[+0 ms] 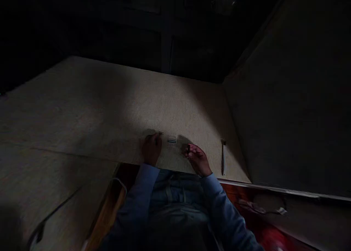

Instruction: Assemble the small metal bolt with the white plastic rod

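- Lying flat near the front edge of the counter (pixel 164 101), the slim metallic piece (pixel 172 141) sits between the two hands, its long side running left to right.
- It looks light and stiff, probably smooth enough to slip or roll; a fingertip pinch across its middle seems the surest hold.
- The right hand (pixel 199 161) holds a small dark piece (pixel 188 148) in a narrow pinch between thumb and fingers, just right of the metallic piece. It seems light enough for fingertips alone, though its material is too dark to judge.
- The left hand (pixel 151 150) is curled low over the counter, fingertips close together at a small shiny bit (pixel 161 133); whether they grip it or only touch it, I cannot tell.
- Toward the front right corner lies a long thin item (pixel 223 157), pointing away from the front edge. It looks light and fairly rigid, best taken around the middle of its length.
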Demonstrator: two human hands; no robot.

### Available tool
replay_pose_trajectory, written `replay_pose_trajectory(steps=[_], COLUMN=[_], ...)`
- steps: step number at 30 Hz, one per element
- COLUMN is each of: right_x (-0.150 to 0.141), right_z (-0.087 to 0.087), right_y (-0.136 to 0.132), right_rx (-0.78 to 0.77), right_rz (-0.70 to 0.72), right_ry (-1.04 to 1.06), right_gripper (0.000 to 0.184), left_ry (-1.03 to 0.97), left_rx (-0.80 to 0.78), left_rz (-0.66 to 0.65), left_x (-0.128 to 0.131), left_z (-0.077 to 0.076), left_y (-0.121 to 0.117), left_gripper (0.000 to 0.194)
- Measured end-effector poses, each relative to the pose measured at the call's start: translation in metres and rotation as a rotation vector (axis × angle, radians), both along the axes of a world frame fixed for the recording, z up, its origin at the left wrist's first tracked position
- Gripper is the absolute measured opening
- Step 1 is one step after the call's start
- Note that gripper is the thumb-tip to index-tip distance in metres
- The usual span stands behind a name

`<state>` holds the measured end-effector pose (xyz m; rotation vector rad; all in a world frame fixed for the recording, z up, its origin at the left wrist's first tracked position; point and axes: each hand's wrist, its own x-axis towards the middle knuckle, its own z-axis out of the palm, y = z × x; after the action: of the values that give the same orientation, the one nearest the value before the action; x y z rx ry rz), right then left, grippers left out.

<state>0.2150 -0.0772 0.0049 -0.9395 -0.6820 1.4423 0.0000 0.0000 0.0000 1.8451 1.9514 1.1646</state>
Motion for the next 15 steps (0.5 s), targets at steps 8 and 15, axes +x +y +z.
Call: replay_pose_trajectory(steps=[8,15], right_x=[0.001,0.01], right_z=[0.005,0.013], right_y=[-0.002,0.007], right_rx=[-0.064,-0.093], right_rz=[0.004,-0.051], right_ry=[-0.118,-0.205], right_gripper=[0.044,0.048], left_ry=[-0.136,-0.214], left_rx=[-0.03,-0.042], left_rz=[0.031,0.043], left_x=[-0.006,-0.007], left_z=[-0.002,-0.005], left_y=[0.0,0.0], left_gripper=[0.023,0.025])
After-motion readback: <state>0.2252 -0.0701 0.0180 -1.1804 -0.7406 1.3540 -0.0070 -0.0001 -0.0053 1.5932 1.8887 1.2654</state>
